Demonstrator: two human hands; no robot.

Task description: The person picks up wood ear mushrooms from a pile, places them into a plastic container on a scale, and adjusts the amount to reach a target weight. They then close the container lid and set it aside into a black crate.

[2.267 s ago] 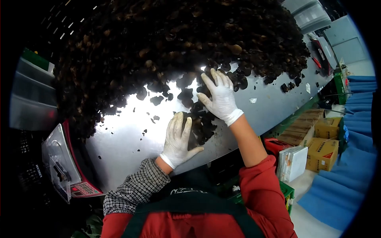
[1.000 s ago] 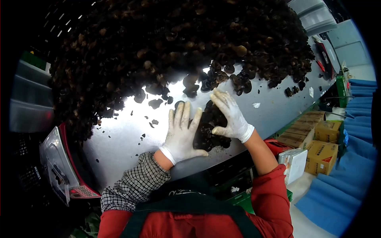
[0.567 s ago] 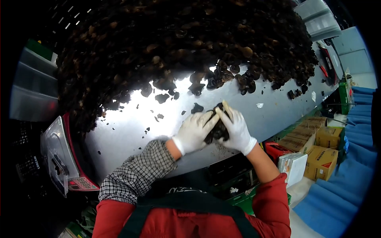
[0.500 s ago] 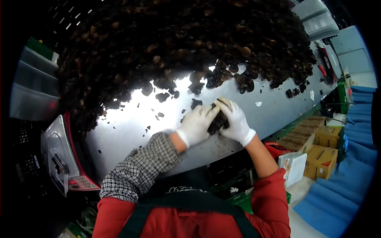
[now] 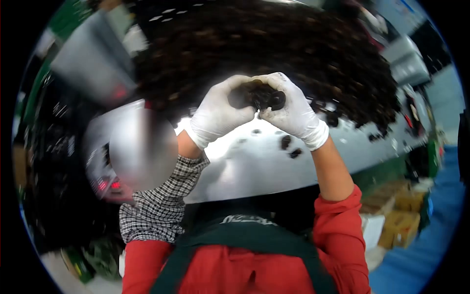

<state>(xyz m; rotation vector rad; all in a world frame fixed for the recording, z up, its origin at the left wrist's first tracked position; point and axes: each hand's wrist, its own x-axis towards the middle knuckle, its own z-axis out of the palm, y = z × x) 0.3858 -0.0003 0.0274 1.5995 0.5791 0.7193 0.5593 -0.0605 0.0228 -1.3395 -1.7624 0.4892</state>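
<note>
My left hand (image 5: 220,110) and my right hand (image 5: 294,109), both in white gloves, are cupped together around a clump of dark wood ear mushrooms (image 5: 257,94). The clump is raised above the metal table (image 5: 259,169), and its dark caps show between the thumbs and fingers. Behind my hands spreads a large heap of wood ear mushrooms (image 5: 215,46), blurred by motion. A few loose pieces (image 5: 286,142) lie on the table below my right hand.
Left of my left forearm stands a scale (image 5: 105,188) with red lit digits and a shiny metal pan (image 5: 144,149). A grey bin (image 5: 95,56) stands behind it. At the right are a clear plastic container (image 5: 405,61), cardboard boxes (image 5: 400,228) and blue sheeting (image 5: 416,259).
Both hands have lifted the mushroom clump up from the table and away from my body. The view has swung left, bringing more of the scale into sight.
</note>
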